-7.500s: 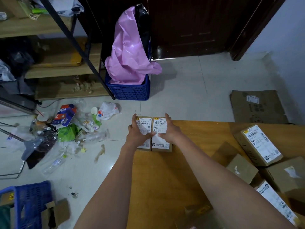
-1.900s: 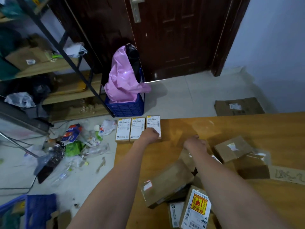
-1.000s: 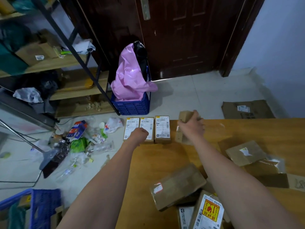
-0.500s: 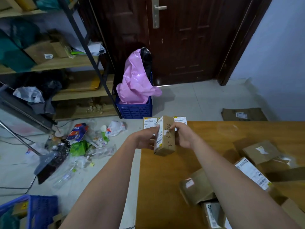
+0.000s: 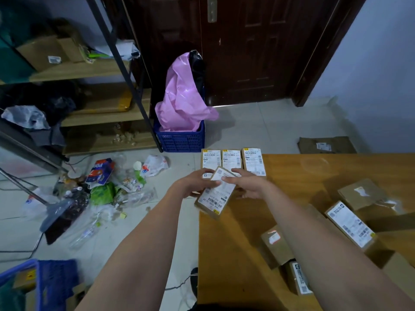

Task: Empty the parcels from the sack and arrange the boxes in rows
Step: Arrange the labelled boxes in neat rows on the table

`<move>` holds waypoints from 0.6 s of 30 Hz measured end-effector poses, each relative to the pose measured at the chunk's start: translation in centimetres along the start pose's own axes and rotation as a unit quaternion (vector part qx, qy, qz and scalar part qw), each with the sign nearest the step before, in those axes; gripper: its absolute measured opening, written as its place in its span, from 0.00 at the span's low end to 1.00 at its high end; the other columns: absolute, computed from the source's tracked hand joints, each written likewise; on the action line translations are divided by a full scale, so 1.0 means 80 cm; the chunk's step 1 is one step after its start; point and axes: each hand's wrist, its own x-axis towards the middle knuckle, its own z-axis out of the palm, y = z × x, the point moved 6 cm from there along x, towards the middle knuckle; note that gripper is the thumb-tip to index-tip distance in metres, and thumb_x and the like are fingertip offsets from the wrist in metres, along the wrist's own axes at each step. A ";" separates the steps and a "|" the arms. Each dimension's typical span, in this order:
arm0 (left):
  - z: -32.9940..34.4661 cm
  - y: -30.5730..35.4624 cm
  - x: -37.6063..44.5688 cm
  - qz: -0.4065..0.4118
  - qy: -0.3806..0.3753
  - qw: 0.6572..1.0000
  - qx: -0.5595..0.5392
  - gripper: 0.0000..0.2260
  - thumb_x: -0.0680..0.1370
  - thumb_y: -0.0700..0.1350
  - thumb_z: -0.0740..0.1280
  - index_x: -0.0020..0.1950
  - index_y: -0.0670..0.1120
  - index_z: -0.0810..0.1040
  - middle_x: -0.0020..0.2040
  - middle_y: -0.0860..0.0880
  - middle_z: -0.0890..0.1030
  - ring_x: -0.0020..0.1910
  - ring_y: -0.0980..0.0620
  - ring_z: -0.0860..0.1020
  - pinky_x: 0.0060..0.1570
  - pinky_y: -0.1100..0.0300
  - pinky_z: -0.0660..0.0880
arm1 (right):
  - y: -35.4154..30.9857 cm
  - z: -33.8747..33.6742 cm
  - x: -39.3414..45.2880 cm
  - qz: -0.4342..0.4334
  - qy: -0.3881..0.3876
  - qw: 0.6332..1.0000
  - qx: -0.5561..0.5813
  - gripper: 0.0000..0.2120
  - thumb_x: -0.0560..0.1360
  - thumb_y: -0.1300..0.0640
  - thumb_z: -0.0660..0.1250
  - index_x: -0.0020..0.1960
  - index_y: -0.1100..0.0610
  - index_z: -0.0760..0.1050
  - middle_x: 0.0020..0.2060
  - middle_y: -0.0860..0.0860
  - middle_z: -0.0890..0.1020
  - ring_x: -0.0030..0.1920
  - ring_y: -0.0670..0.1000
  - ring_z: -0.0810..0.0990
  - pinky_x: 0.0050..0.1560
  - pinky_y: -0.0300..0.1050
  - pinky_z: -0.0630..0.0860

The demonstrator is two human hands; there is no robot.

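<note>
Three small labelled boxes (image 5: pixel 252 161) lie side by side in a row at the far left corner of the wooden table (image 5: pixel 303 171). Just in front of that row I hold a fourth small box (image 5: pixel 216 196) above the table edge, label up and turned at a slant. My left hand (image 5: pixel 195 182) grips its left side and my right hand (image 5: pixel 248 185) grips its right side. Several more cardboard parcels (image 5: pixel 350 223) lie loose on the right half of the table.
A blue crate with a pink bag (image 5: pixel 182 113) stands on the floor by the dark door (image 5: pixel 244 48). Litter (image 5: pixel 101 189) is strewn on the floor to the left, beside wooden shelves (image 5: pixel 78 97). Another blue crate (image 5: pixel 40 283) sits bottom left. A flat cardboard sheet (image 5: pixel 325 144) lies beyond the table.
The box I hold was standing on edge half a second ago; now its label faces up and it sits lower, at a slant. Earlier my right hand picked it from the pile.
</note>
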 end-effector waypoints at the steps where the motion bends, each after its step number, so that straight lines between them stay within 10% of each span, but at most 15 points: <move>1: -0.001 -0.001 0.002 0.000 -0.009 1.000 0.019 0.28 0.73 0.56 0.74 0.70 0.58 0.69 0.58 0.49 0.81 0.55 0.49 0.81 0.56 0.50 0.79 | 0.002 -0.001 0.003 0.006 0.004 1.000 -0.025 0.43 0.67 0.48 0.79 0.76 0.46 0.61 0.57 0.53 0.83 0.62 0.56 0.77 0.67 0.61 0.71; 8: -0.010 -0.014 0.015 0.010 0.003 0.993 0.120 0.30 0.70 0.57 0.76 0.70 0.56 0.74 0.65 0.49 0.78 0.56 0.47 0.80 0.56 0.51 0.80 | 0.016 0.017 0.014 0.044 -0.071 0.995 -0.059 0.27 0.71 0.60 0.77 0.67 0.49 0.73 0.53 0.52 0.85 0.56 0.55 0.83 0.61 0.60 0.77; 18: -0.022 -0.088 0.018 -0.118 0.027 0.988 -0.091 0.33 0.74 0.50 0.75 0.74 0.51 0.63 0.53 0.42 0.81 0.57 0.41 0.79 0.56 0.40 0.78 | 0.074 0.030 0.024 0.178 -0.125 0.976 -0.003 0.26 0.76 0.59 0.71 0.71 0.63 0.69 0.61 0.60 0.80 0.64 0.60 0.77 0.69 0.62 0.69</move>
